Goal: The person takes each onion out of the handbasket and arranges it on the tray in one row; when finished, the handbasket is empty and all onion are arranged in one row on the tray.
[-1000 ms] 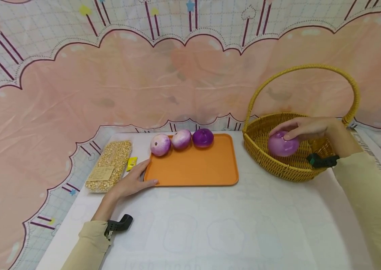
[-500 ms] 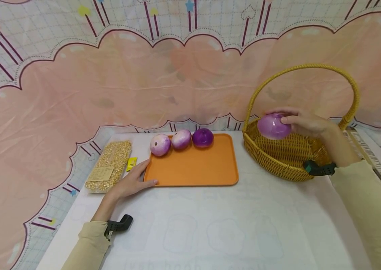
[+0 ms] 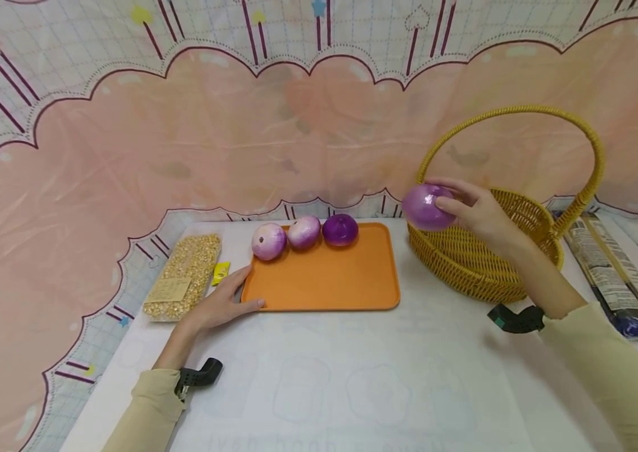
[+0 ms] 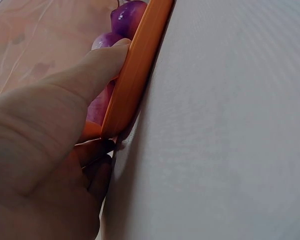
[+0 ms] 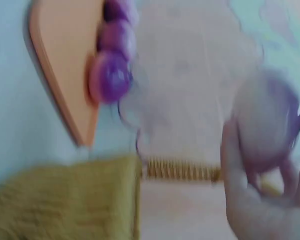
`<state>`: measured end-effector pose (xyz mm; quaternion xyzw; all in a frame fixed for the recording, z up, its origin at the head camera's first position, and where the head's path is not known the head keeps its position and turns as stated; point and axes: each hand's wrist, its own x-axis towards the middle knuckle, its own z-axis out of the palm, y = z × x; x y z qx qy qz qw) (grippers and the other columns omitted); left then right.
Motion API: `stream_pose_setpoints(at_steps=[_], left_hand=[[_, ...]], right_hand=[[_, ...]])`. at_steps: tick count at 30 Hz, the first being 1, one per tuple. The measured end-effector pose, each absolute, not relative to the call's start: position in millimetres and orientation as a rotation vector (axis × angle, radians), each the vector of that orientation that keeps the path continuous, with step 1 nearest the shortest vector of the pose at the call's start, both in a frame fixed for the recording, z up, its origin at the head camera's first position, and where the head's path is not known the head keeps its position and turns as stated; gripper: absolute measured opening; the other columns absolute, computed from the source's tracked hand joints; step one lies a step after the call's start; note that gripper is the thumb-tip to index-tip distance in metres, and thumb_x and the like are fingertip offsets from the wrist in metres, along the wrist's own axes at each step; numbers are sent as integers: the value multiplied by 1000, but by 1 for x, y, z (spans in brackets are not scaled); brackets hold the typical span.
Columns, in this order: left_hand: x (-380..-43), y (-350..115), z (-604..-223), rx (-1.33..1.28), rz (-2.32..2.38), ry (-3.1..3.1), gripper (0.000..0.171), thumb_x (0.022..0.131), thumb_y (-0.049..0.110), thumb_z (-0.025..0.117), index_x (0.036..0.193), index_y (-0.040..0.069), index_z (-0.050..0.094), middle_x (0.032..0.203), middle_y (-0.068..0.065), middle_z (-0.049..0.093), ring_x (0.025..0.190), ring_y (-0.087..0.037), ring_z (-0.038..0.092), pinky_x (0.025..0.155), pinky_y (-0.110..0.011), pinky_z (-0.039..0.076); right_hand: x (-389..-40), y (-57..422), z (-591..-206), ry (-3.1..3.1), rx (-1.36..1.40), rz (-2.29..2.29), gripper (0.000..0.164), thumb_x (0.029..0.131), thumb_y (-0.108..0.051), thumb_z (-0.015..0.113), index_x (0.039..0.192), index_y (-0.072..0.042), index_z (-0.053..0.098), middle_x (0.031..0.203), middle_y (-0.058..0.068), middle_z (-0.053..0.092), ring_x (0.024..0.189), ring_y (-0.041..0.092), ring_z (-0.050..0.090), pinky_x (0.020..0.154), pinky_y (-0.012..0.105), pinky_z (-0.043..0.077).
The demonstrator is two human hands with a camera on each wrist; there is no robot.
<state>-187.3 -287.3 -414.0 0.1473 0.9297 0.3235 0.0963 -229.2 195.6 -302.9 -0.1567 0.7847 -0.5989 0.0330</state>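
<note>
My right hand (image 3: 480,213) grips a shiny purple onion (image 3: 425,208) between thumb and fingers, above the left rim of the wicker basket (image 3: 466,282). In the right wrist view the same onion (image 5: 267,122) is blurred, with the fingers around its lower part. Three more purple onions (image 3: 340,231) sit in a row along the back of an orange tray (image 3: 324,282); the rightmost is darkest. At the tray's front left corner, my left hand (image 3: 220,304) holds the edge. The left wrist view shows its thumb (image 4: 102,65) over the rim and its other fingers partly hidden by the corner.
A clear bag of corn kernels (image 3: 186,276) and a small yellow packet (image 3: 220,274) lie left of the tray. The basket's tall handle (image 3: 522,110) arches over it. A long printed package (image 3: 615,276) lies to the right. Patterned cloth (image 3: 296,138) hangs behind the white table (image 3: 330,376).
My right hand has lifted the onion up inside the basket and carried it left to the basket's left rim. The left hand, the tray and its onions stay put.
</note>
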Motion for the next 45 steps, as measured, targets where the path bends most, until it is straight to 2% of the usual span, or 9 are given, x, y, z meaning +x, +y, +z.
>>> stream_pose_setpoints(at_steps=[6, 14, 17, 20, 23, 29, 39, 45], left_hand=[[-188, -288, -415, 441, 963, 2754, 95, 89, 42, 67, 154, -2, 15, 160, -25, 16, 148, -43, 14, 120, -59, 13], [-189, -288, -414, 456, 970, 2751, 94, 89, 40, 68, 153, -3, 15, 160, -25, 17, 148, -43, 15, 120, -58, 14], [-189, -287, -413, 457, 973, 2751, 94, 89, 40, 68, 153, -3, 15, 160, -26, 17, 148, -43, 15, 120, -59, 14], [-189, -287, -413, 455, 975, 2746, 94, 89, 40, 68, 153, -3, 15, 160, -26, 17, 148, -43, 15, 120, -59, 13], [-189, -288, -414, 448, 969, 2744, 95, 89, 41, 68, 154, -3, 14, 160, -25, 16, 148, -43, 14, 120, -59, 13], [-189, -288, -413, 449, 966, 2751, 94, 89, 41, 68, 153, -3, 15, 160, -25, 17, 148, -43, 14, 120, -59, 14], [-188, -287, -413, 446, 983, 2743, 94, 89, 40, 68, 154, -3, 15, 160, -25, 17, 148, -43, 14, 121, -59, 13], [-188, -288, -414, 437, 983, 2740, 95, 88, 41, 68, 154, -2, 15, 160, -25, 17, 148, -43, 14, 120, -59, 13]], right_hand=[[-219, 170, -311, 2394, -251, -1970, 49, 95, -38, 61, 142, -29, 49, 152, 8, 38, 132, 27, 42, 83, 11, 51], [-219, 152, -328, 2428, -230, -1966, 49, 95, -37, 60, 140, -20, 47, 145, 12, 42, 128, 29, 45, 82, 14, 53], [-219, 146, -332, 2460, -224, -1929, 48, 95, -37, 61, 137, -18, 48, 142, 15, 46, 129, 32, 46, 94, 28, 54], [-221, 141, -335, 2478, -240, -1898, 48, 94, -35, 62, 136, -15, 48, 141, 17, 46, 132, 35, 44, 106, 48, 47], [-224, 136, -339, 2457, -249, -1912, 50, 94, -32, 63, 137, -12, 48, 145, 17, 42, 134, 37, 40, 110, 55, 40], [-235, 125, -347, 2396, -203, -2014, 50, 93, -26, 63, 139, -11, 49, 148, 14, 42, 132, 33, 40, 113, 51, 37], [-247, 108, -360, 2425, -196, -2047, 43, 92, -22, 62, 132, -8, 53, 141, 15, 47, 123, 32, 45, 105, 48, 42], [-250, 96, -367, 2453, -209, -2020, 52, 92, -29, 65, 138, -10, 50, 144, 16, 46, 128, 36, 47, 111, 50, 41]])
